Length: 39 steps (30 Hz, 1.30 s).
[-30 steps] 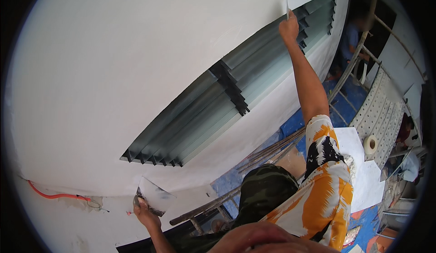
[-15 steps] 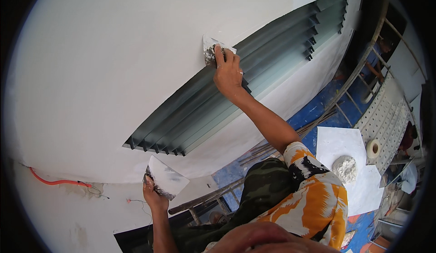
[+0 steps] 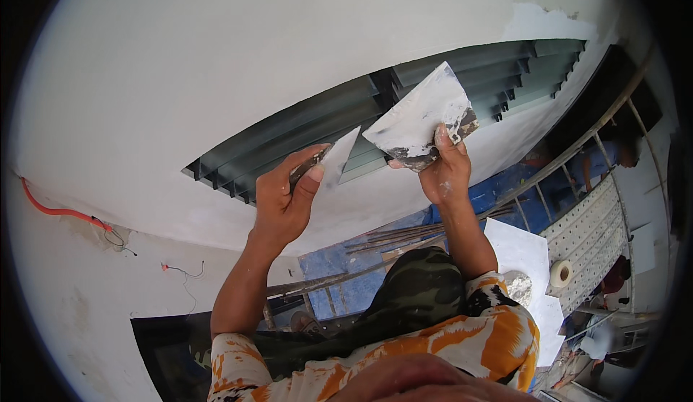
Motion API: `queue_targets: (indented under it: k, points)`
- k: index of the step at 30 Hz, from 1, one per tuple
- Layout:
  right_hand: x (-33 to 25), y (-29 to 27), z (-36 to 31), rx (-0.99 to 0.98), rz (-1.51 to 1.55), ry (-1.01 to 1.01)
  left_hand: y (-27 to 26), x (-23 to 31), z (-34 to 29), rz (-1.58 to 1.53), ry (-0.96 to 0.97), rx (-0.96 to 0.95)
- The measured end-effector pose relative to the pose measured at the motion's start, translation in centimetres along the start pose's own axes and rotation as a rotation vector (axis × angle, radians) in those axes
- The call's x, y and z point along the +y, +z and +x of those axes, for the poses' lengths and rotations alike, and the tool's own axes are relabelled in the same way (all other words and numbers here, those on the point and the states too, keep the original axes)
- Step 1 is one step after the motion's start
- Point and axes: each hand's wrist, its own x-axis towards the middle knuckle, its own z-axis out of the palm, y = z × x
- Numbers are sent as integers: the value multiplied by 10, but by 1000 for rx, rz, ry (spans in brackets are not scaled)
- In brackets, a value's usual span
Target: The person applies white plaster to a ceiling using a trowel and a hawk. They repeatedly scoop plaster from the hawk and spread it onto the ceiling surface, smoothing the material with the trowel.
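My left hand (image 3: 280, 198) grips a putty knife (image 3: 339, 158) by its dark, crusted edge, the pale blade seen nearly edge-on. In my right hand (image 3: 447, 172) is a second putty knife (image 3: 419, 113), a broad blade coated with white putty and turned face toward me. Its dark back edge is pinched between thumb and fingers. The two blades are close together, the tip of the left one near the lower corner of the right one. Both are held in front of a louvred window (image 3: 296, 131) set in a white wall (image 3: 180, 63).
A red conduit (image 3: 58, 207) and loose wires come out of the wall at left. Scaffold rails (image 3: 548, 164) curve along the right. A heap of white putty (image 3: 517, 285) sits on white board (image 3: 516, 247) beside a roll of tape (image 3: 561, 273). Another person (image 3: 595, 165) is at far right.
My right hand has left the wall at the window's edge and drawn back to the right, its putty knife now facing me. My left hand has risen toward it with the other knife.
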Motion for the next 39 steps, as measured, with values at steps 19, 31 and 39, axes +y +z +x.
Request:
queue_targets:
  k: [19, 31, 39]
  points:
    - [-10, -5, -19, 45, -190, 97, 35, 30, 24, 892, 683, -118]
    - [-2, -7, -21, -51, -299, -70, 21, -7, 19, 244, 71, 315]
    - [13, 4, -10, -743, -1256, -484, 29, -24, 6, -959, -779, 463]
